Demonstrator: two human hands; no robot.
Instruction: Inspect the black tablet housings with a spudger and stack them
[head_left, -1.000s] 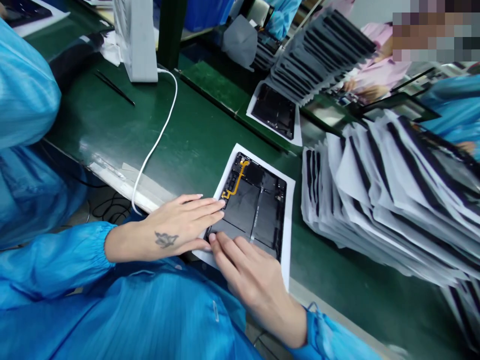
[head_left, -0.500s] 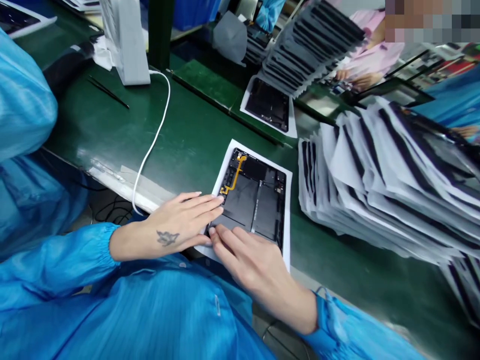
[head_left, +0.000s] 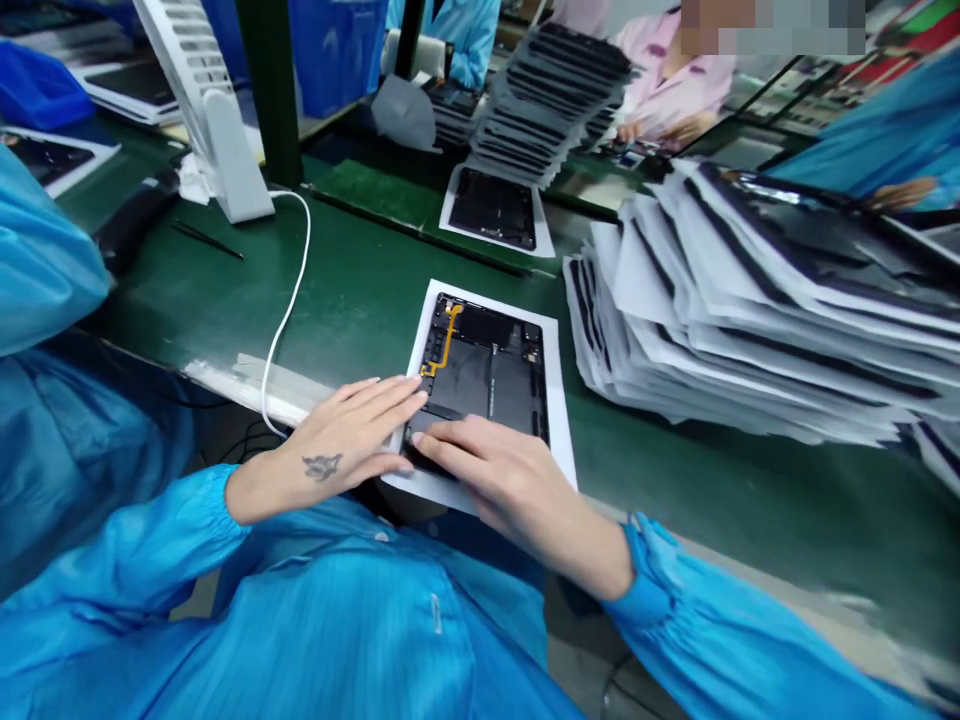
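An opened tablet (head_left: 469,385), its dark inside and an orange flex cable (head_left: 450,340) showing, lies on a white sheet (head_left: 564,450) at the table's front edge. My left hand (head_left: 349,430) rests flat along the tablet's left edge, fingers stretched out and touching it. Over the near end of the tablet, my right hand (head_left: 499,465) has its fingers bent and close together, the tips at the near left corner. Anything between those tips is hidden, and the hand covers part of the tablet's near end.
Right of the tablet stands a tall stack of tablets between white sheets (head_left: 720,330). Another open tablet (head_left: 495,207) lies beyond. Tweezers (head_left: 208,240), a white stand (head_left: 232,150) and its white cable (head_left: 296,290) are at left. Co-workers sit at left and across the table.
The view has shifted, so the table and stacks appear further left. My right hand's fingers lie flatter and lower over the tablet's near end. My left hand stays along the left edge.
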